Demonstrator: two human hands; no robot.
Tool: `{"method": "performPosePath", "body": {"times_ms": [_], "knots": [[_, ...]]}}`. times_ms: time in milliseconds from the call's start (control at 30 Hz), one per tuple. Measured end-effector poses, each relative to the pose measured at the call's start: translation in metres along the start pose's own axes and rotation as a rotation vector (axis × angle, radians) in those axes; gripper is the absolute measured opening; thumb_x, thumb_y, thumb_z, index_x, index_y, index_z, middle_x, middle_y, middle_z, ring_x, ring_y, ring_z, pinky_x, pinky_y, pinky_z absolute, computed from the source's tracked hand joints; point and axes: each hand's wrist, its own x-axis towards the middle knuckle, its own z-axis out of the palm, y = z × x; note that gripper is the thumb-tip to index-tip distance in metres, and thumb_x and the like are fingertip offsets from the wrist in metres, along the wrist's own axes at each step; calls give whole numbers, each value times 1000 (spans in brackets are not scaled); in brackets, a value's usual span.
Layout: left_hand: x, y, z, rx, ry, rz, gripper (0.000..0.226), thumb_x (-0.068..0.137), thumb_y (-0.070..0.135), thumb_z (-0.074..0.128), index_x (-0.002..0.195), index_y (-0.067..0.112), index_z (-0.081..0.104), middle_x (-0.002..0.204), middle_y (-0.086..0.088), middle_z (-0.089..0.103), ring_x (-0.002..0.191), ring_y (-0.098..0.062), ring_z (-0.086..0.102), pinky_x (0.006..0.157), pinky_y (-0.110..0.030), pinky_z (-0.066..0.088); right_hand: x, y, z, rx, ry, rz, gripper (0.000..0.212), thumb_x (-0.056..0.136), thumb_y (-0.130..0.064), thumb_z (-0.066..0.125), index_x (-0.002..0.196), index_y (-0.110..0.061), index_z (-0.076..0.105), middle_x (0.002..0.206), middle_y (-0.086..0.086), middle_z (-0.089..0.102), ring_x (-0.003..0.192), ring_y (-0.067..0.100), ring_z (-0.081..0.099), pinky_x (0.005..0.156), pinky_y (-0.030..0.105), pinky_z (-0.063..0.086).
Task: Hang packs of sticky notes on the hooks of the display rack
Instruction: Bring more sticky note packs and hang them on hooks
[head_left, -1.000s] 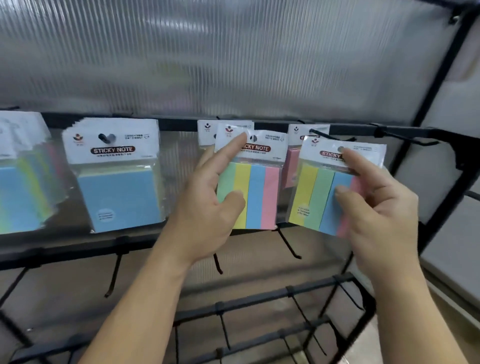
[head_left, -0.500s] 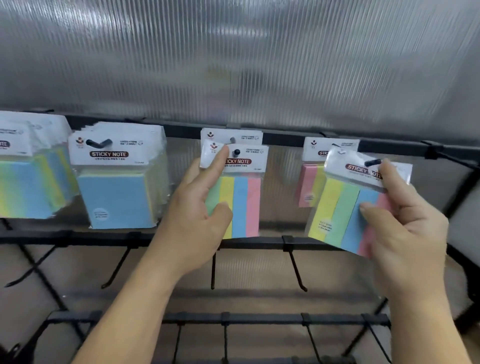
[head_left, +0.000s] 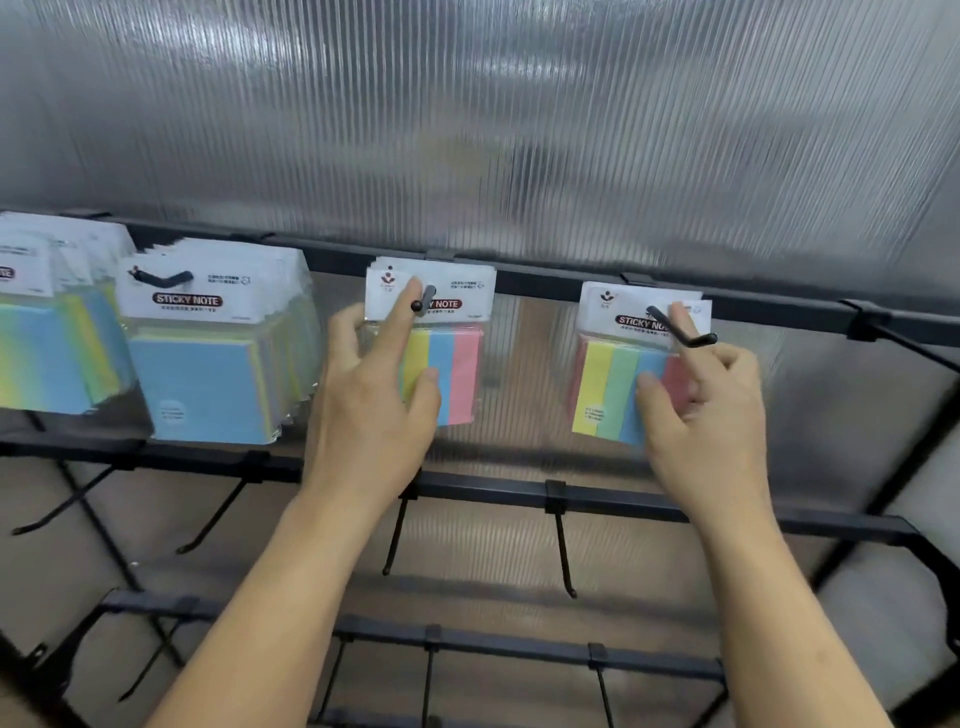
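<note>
"STICKY NOTE" on pack header

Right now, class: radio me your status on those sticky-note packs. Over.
Left hand pinches middle pack on middle hook. Right hand pinches right pack on right hook. Nothing blocking.

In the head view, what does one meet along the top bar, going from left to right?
Striped packs at the edge → stack of blue packs → middle striped pack, pinched by the left hand → right striped pack, pinched by the right hand → bare hook.
</note>
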Motion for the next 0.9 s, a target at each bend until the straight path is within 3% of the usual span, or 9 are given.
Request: {"method": "performPosePath", "body": {"times_ms": [133, 267, 333, 400, 467, 567, 700, 833, 900], "knots": [[4, 1, 7, 67, -3, -61, 57, 92, 20, 63, 145, 25, 44, 143, -10, 30, 118, -19, 41, 93, -26, 32, 6, 10, 8, -112, 64, -57, 44, 92, -16, 62, 136, -13, 55, 116, 0, 32, 98, 5, 36, 75, 1, 30], [0, -1, 6, 86, -36, -72, 61, 92, 21, 61, 148, 28, 38, 146, -9, 28, 123, -17, 39, 96, -24, 30, 2, 13, 13, -129, 166, -85, 42, 90, -15, 66, 131, -11, 57, 120, 14, 40, 97, 5, 35, 82, 21, 41], [-11, -4, 5, 102, -67, -105, 67, 93, 23, 60, 151, 33, 29, 149, -7, 25, 130, -21, 37, 100, -29, 32, -11, 11, 18, -94, 233, -136, 41, 87, -9, 67, 127, -8, 58, 114, 21, 43, 92, 3, 34, 80, 7, 34], [-27, -6, 2, 118, -101, -144, 70, 94, 24, 58, 153, 34, 22, 150, -5, 25, 134, -22, 33, 106, -34, 31, -28, 7, 25, -46, 244, -193, 37, 85, -5, 66, 121, -2, 59, 107, 24, 46, 87, 9, 39, 75, 2, 32], [-50, -11, 1, 144, -133, -182, 66, 95, 26, 56, 153, 32, 25, 150, -3, 29, 135, -21, 33, 107, -36, 35, -45, 4, 35, 32, 128, -262, 30, 84, -6, 62, 114, 1, 62, 100, 18, 51, 82, 20, 51, 72, 5, 35], [-89, -23, -7, 191, -153, -260, 60, 96, 25, 55, 151, 25, 32, 149, -5, 35, 135, -22, 36, 102, -33, 36, -68, -4, 55, 112, -174, -363, 28, 86, -8, 59, 113, -1, 65, 96, 8, 56, 83, 23, 58, 75, 10, 38], [-139, -47, -38, 319, -147, -471, 60, 98, 29, 52, 152, 26, 29, 156, -6, 28, 142, -22, 26, 111, -37, 30, -102, -24, 91, 176, -480, -474, 34, 89, -11, 57, 122, -2, 61, 107, 12, 62, 99, 21, 56, 90, 8, 32], [-173, -69, -84, 418, -107, -662, 61, 99, 34, 50, 154, 28, 24, 161, -5, 18, 146, -20, 16, 115, -34, 21, -131, -61, 125, 272, -739, -544, 36, 90, -16, 55, 125, -5, 59, 115, 9, 62, 107, 17, 55, 92, 1, 27], [-183, -78, -107, 459, -77, -740, 62, 100, 36, 47, 154, 29, 20, 162, -3, 13, 147, -17, 11, 116, -32, 17, -144, -82, 142, 279, -875, -574, 37, 94, -19, 55, 129, -8, 57, 122, 7, 61, 113, 18, 54, 94, 7, 27]]}}
